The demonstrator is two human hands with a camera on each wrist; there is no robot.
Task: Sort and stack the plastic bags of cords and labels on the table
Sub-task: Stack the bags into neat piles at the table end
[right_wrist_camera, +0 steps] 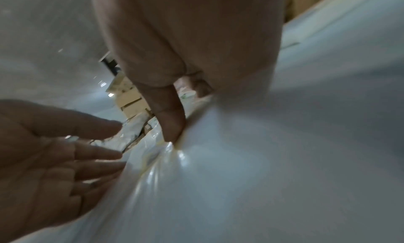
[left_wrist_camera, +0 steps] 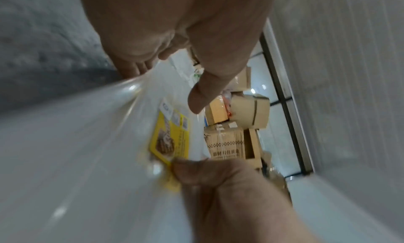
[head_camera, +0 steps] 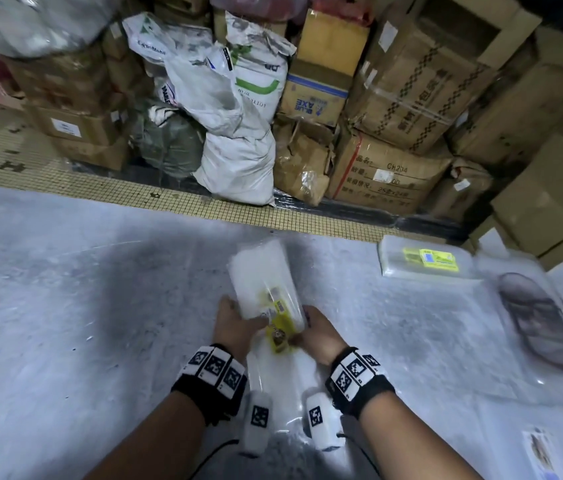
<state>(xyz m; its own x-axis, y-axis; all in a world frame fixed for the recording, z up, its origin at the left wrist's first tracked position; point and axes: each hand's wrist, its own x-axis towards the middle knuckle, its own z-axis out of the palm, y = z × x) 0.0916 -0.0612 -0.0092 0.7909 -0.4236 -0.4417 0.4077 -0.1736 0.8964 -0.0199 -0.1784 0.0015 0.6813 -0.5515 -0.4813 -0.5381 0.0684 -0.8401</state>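
Storeroom, stacked cardboard boxes [head_camera: 408, 98], woven sacks [head_camera: 238, 133] (floor-level)

Plastic bag [head_camera: 262, 278]: glossy, translucent, smooth film; yellow label [head_camera: 278, 332] printed paper. Tabletop [head_camera: 65, 289]: matt grey, rough, speckled. Boxes [head_camera: 411, 98]: brown cardboard.

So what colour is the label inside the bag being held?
Yellow label, clearest in the left wrist view.

Bag [head_camera: 266, 289] in both hands is motion-blurred; its yellow label [head_camera: 278, 327] text can't be read. Left fingers hidden under it in head view. Dark bag [head_camera: 539, 320] at right: contents unclear.
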